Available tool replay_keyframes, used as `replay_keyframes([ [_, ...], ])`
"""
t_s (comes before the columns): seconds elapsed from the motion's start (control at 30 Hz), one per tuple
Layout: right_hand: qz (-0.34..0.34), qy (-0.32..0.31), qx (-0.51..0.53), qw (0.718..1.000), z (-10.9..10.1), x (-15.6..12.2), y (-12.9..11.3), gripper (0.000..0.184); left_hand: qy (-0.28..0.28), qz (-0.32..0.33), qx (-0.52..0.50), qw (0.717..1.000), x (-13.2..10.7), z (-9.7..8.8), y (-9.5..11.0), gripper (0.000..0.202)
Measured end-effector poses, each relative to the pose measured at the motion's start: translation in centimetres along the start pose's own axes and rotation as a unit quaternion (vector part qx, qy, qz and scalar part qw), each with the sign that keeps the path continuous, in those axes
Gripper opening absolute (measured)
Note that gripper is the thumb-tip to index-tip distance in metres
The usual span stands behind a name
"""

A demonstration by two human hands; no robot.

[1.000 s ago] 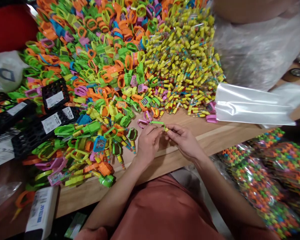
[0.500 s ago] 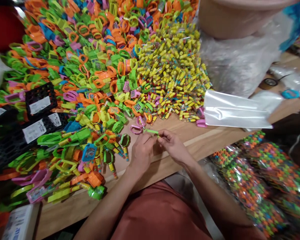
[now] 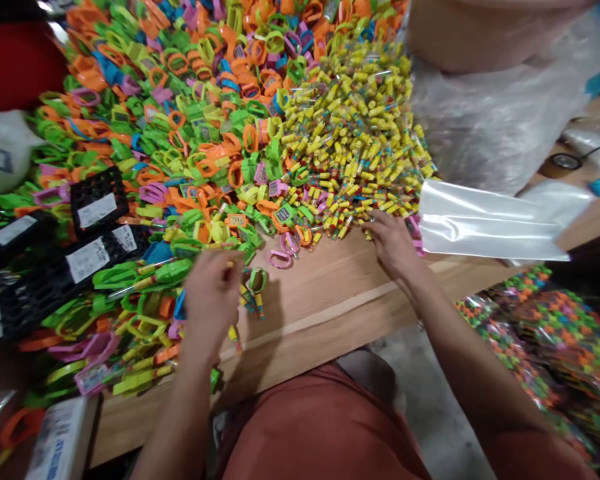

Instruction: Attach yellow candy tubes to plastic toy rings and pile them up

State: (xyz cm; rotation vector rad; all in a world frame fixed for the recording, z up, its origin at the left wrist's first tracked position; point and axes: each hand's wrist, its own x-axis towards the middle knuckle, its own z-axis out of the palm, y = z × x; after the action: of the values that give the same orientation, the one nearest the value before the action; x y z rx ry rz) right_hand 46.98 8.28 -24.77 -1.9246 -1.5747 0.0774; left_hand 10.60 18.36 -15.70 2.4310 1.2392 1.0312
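The right hand [image 3: 393, 245] rests slightly spread against the edge of the yellow wrapped tubes [image 3: 353, 140], heaped at 1 o'clock on the wooden surface [image 3: 320, 307]. They look light, stiff and slippery, best taken mid-barrel. The left hand [image 3: 213, 297] curls, perhaps pinching something small.

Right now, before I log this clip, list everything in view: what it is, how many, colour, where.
Table: one, pale wood, under the piles
Plastic rings: many, mostly orange and green, some pink and blue, left and top of table
Yellow tubes: many, yellow in clear wrappers, right of rings
Crates: three, black, white labels, left
Plastic sheet: one, clear, right
Tub: one, tan, top right
Filled bags: several, multicoloured, lower right
Red object: one, red, top left
Box: one, white, bottom left
Left hand: one, above the rings
Right hand: one, at the tubes' edge
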Motion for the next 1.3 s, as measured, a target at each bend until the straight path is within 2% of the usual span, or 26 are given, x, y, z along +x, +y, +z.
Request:
replay_keyframes([
  [0.1,-0.043,-0.022,-0.007,0.999,1.2,0.2,0.0,0.026,-0.149,0.024,-0.025,0.988,-1.0,4.6,0.8,0.026],
  [0.2,-0.075,-0.053,-0.010,0.996,1.9,0.1,-1.1,0.030,-0.211,-0.011,0.010,0.977,-1.4,8.2,1.1,0.032],
  [0.27,-0.070,-0.065,-0.021,0.995,2.0,0.1,-1.9,0.030,-0.220,-0.031,0.015,0.975,-1.3,9.1,1.0,0.028],
  [0.4,-0.041,-0.044,-0.004,0.998,1.9,-0.7,-4.2,0.020,-0.176,-0.038,-0.067,0.981,-1.3,8.6,1.1,0.019],
  [0.5,-0.004,-0.025,0.108,0.994,2.4,-2.2,-7.3,0.020,-0.121,-0.040,-0.136,0.982,-1.9,8.0,2.1,0.014],
  [0.57,0.018,-0.054,0.227,0.972,3.0,-3.3,-9.4,0.023,-0.095,-0.027,-0.169,0.981,-2.5,7.8,2.9,0.014],
  [0.63,0.044,-0.097,0.336,0.936,3.4,-4.2,-11.2,0.028,-0.079,-0.008,-0.191,0.978,-3.2,7.8,3.6,0.015],
  [0.73,0.079,-0.124,0.419,0.896,3.4,-4.9,-13.0,0.037,-0.066,0.011,-0.198,0.978,-4.0,7.9,4.0,0.017],
  [0.97,0.133,-0.142,0.482,0.854,2.2,-5.1,-14.5,0.049,-0.050,0.047,-0.160,0.985,-4.7,7.6,4.3,0.021],
  [1.3,0.144,-0.169,0.510,0.831,2.6,-5.6,-14.0,0.055,-0.065,0.066,-0.130,0.987,-4.7,7.0,4.7,0.023],
])
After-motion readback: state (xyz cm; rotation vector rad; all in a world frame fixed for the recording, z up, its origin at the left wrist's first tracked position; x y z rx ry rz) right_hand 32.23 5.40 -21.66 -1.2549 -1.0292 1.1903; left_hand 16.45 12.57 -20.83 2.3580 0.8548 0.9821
